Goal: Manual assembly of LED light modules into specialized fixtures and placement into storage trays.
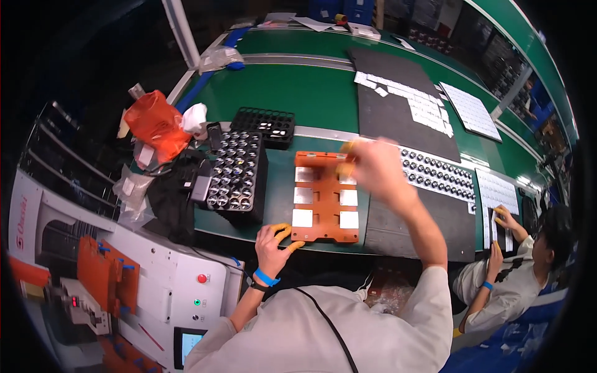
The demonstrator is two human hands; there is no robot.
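Note:
An orange fixture plate (326, 214) lies on the green bench in front of me, with square white pieces (303, 218) set along both its sides. At its near left corner is my left hand (272, 250), yellow covers on the fingertips. Thumb and forefinger are apart there, with nothing visible between them. My right hand (377, 171) is over the far right part of the plate, smeared by motion. Its fingertips are also yellow, and I cannot make out whether they hold anything. The hand hides the plate's far right corner.
Left of the plate stands a black tray (258, 186) of shiny round metal parts, with another black tray (289, 133) behind it. A dark board (398, 105) carries white labels. To the right lies a white sheet of round parts (435, 173). A co-worker (516, 273) works at the right.

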